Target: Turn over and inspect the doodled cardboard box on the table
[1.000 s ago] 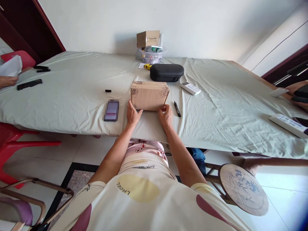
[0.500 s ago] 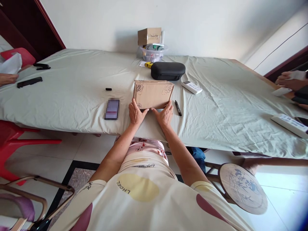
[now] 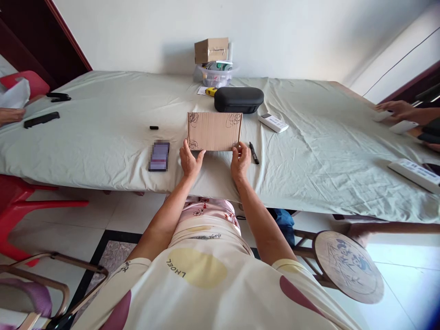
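Observation:
Between my hands is a flat brown cardboard box with black scribbled swirls at its corners. My left hand grips its near left corner, thumb along the front edge. At the near right corner, my right hand holds it with the thumb on the front and the fingers at the side. A black marker lies uncapped just right of my right hand. Left of the box are a small black cap and a phone with a blurred screen.
Behind the box lie a black zip case, a yellow tape measure and a white device. A plastic basket carries another carton by the wall. Other people's hands show at the far left and right.
The box has shifted slightly left and turned square to me. My hands have moved apart, the thumbs no longer close together. At the right, another person's hand has moved left.

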Available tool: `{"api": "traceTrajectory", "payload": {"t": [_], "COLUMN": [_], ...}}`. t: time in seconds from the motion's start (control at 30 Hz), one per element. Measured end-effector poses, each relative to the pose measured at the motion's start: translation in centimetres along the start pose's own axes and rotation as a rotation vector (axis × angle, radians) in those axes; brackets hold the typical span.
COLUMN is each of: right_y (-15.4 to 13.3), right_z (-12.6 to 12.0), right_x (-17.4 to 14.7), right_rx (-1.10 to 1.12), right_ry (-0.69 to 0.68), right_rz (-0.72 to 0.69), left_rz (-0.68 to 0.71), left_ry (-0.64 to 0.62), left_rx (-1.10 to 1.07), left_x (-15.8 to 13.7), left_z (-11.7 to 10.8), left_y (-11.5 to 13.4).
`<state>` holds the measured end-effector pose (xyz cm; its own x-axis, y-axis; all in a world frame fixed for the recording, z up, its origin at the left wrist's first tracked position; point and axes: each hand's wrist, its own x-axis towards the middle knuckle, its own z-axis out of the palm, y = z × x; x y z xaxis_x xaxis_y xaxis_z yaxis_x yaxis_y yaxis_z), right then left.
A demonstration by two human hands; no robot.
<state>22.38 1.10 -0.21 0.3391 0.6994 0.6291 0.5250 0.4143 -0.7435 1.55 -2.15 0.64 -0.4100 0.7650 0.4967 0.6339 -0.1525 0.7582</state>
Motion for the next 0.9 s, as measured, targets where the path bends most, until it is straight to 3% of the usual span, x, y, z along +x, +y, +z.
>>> {"api": "traceTrajectory", "payload": {"t": [0.33, 0.67, 0.9], "right_y": [0.2, 0.3, 1.1], "right_z": [-0.3, 0.1, 0.1], "right_x": [0.5, 0.5, 0.5], "right_rx": [0.079, 0.138, 0.006], "right_ry": [0.163, 0.084, -0.036], "right_rz": [-0.049, 0.037, 0.1], "left_rz": [0.033, -0.018, -0.109], "left_ry": [0.126, 0.129, 0.051], "left_rx": [-0.112, -0.116, -0.109], "left_x": [1.0, 1.3, 1.2], "left_z": [0.0, 0.1, 0.0], "left_y": [-1.4, -1.6, -1.3]}}
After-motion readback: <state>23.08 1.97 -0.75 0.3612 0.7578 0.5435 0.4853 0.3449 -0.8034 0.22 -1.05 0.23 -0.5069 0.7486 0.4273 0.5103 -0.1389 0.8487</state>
